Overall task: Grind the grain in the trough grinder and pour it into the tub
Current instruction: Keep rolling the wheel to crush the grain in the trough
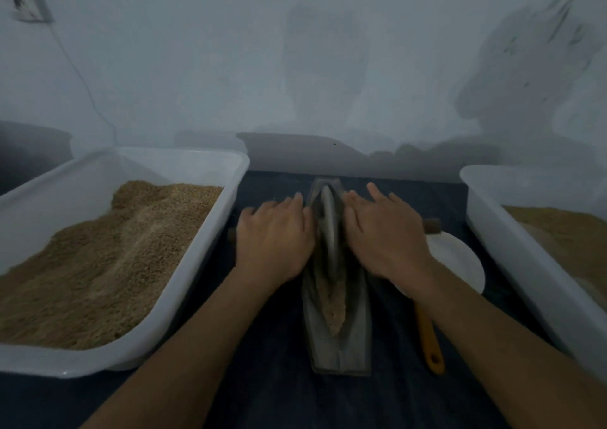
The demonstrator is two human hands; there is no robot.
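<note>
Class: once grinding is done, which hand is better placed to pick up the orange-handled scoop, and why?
Right. The right hand rests on the axle directly above the white scoop with the orange handle; the left hand lies across the grey metal trough grinder.

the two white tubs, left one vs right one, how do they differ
The left tub shows almost whole, while the right tub is cut off by the picture's edge. The left tub's grain looks coarser and is heaped unevenly; the right tub's fill looks finer and flatter. Both are white, rectangular and flank the trough grinder.
</note>
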